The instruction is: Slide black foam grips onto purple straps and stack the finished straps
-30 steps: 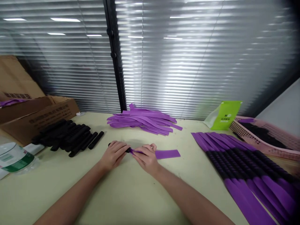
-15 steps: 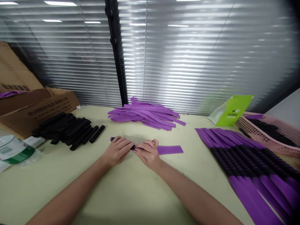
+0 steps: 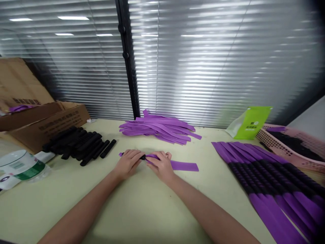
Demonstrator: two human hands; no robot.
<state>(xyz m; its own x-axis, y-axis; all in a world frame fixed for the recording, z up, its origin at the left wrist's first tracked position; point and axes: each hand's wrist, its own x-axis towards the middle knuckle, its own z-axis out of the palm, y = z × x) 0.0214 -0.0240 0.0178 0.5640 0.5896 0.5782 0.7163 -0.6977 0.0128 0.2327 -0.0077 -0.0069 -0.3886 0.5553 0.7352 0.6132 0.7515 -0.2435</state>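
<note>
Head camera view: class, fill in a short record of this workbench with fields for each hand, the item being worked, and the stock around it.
Left hand: grip closed on black ribbed foam tube
Right hand: pinching flat purple band at the tube's end
Far centre: heap of loose purple bands
Left: pile of black tubes
Right: row of finished purple-and-black pieces
Surface: pale table

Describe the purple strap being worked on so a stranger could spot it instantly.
On the pale table, before the loose purple strap heap, lies one flat purple strap. Unlike those, it lies alone under the left hand and right hand.
</note>
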